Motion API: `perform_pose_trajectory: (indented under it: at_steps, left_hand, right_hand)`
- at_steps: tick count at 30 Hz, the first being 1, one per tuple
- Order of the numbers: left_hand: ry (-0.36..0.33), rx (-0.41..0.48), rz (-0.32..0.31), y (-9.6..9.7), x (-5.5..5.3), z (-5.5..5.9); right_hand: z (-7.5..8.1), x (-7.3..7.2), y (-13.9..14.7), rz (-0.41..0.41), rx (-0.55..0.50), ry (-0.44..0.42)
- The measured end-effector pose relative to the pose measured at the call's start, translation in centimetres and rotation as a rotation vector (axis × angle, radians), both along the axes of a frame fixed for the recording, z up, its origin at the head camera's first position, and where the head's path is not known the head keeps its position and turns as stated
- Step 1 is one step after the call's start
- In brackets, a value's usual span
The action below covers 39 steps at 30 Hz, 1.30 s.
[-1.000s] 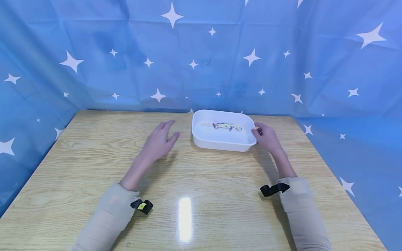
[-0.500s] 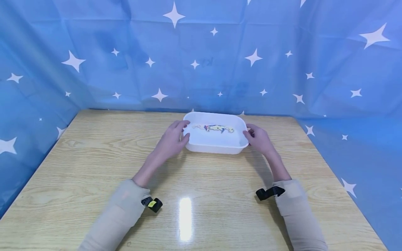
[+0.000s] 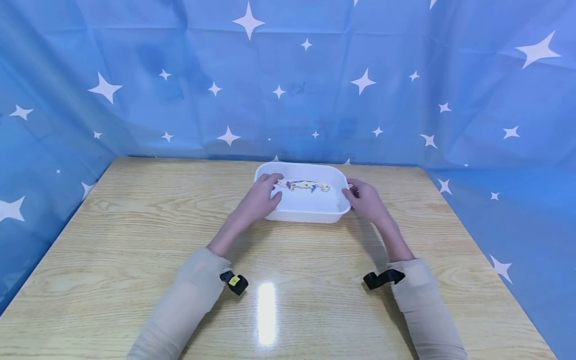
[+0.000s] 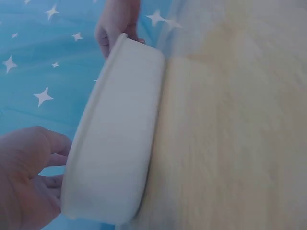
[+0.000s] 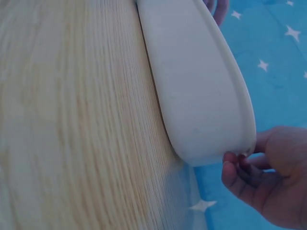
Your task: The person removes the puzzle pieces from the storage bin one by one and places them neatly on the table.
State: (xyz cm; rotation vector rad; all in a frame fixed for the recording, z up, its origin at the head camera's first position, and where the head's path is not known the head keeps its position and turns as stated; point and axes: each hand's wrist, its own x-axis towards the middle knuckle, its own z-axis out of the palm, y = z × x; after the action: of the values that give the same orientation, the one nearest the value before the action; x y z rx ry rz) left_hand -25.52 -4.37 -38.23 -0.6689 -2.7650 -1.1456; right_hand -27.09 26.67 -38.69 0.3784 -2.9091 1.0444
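Note:
A white plastic basin [image 3: 306, 217] with rounded corners stands near the back edge of the table. On its floor lies a long, thin, pale yellow piece [image 3: 310, 185] with blue and red patches; its kind is unclear. My right hand [image 3: 366, 201] holds the basin's right rim, thumb over it and fingers curled below, as the right wrist view shows. At the other end, my left hand [image 3: 261, 197] reaches over the left rim. Its loosely bent fingertips hover close to the piece's left end, partly hiding it. In the left wrist view the basin wall [image 4: 112, 129] hides some fingertips.
The wood-grain table [image 3: 135, 260] spreads out in front and to both sides. A blue curtain [image 3: 306, 100] with white stars hangs right behind its back edge. Light glares off the tabletop [image 3: 266, 315] at the front middle.
The basin has slid left and slightly nearer, with the right hand on its rim throughout. My left hand has moved right, from beside the basin to over its left end.

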Motion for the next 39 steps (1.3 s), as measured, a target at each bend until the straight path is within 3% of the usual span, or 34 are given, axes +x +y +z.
perform_pose_trajectory:
  at_steps: [5, 12, 17, 23, 30, 35, 39]
  left_hand:
    - [-0.084, 0.029, 0.031, 0.9, -1.2, 0.1]
    - [-0.226, -0.015, 0.123, 2.0, -2.4, 0.4]
    - [-0.28, 0.013, 0.163, 2.4, -3.1, 0.4]
    - [-0.289, -0.062, 0.179, 2.8, -3.7, 0.0]
    - [-0.307, -0.154, 0.186, 3.1, -3.8, -0.2]
    - [-0.267, -0.173, 0.2, 3.4, -3.4, -0.2]
    - [-0.192, -0.216, 0.216, 3.7, -3.1, -0.3]
  right_hand:
    - [0.0, 0.1, 0.0, 0.009, -0.008, -0.004]
    - [0.1, 0.1, -0.1, 0.005, -0.004, -0.023]
    - [0.2, 0.2, -0.1, 0.002, 0.001, -0.018]
    - [0.2, 0.3, -0.3, 0.0, 0.002, -0.014]
    - [0.2, 0.4, -0.4, -0.001, -0.011, -0.018]
    - [0.2, 0.4, -0.3, -0.007, -0.008, -0.025]
    - [0.1, 0.4, -0.3, -0.006, -0.009, -0.031]
